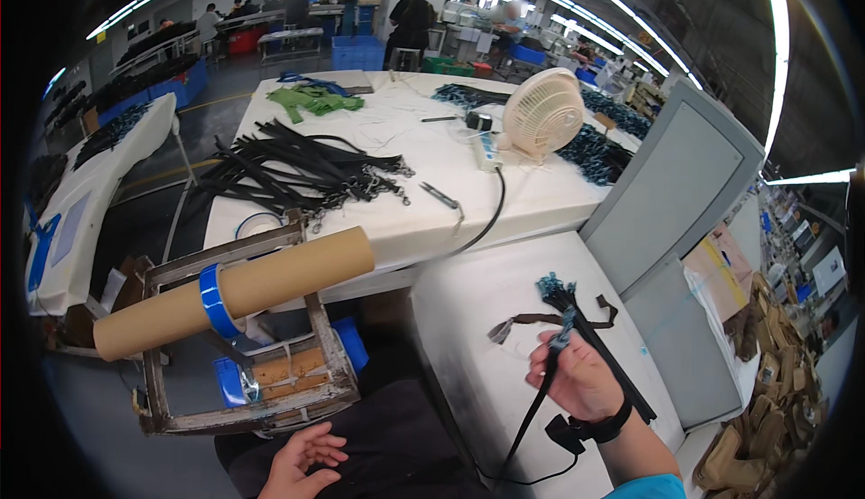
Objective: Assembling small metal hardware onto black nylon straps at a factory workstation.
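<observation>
My right hand point(584, 380) is closed round a black strap point(533, 422) near its blue-patterned upper end. The strap hangs down past the front of the white work surface point(468, 319). Just beyond my fingers, a bundle of similar black straps point(590, 335) with blue-patterned ends lies on that surface. A dark brown strip point(524, 319) runs across beside the bundle. Over my lap, my left hand point(305, 461) has its fingers spread slightly and holds nothing. Near it stands a worn frame point(332, 341) carrying a cardboard tube point(297, 269) with a blue tape roll point(213, 299) round it.
Black straps with metal clips point(306, 170), green cloth point(315, 100), snips point(440, 196) and a beige fan point(543, 116) occupy the far table. A grey panel point(676, 165) rises at right, beside piled brown goods point(766, 373). A black cable point(541, 479) trails from my right wrist. People sit farther back.
</observation>
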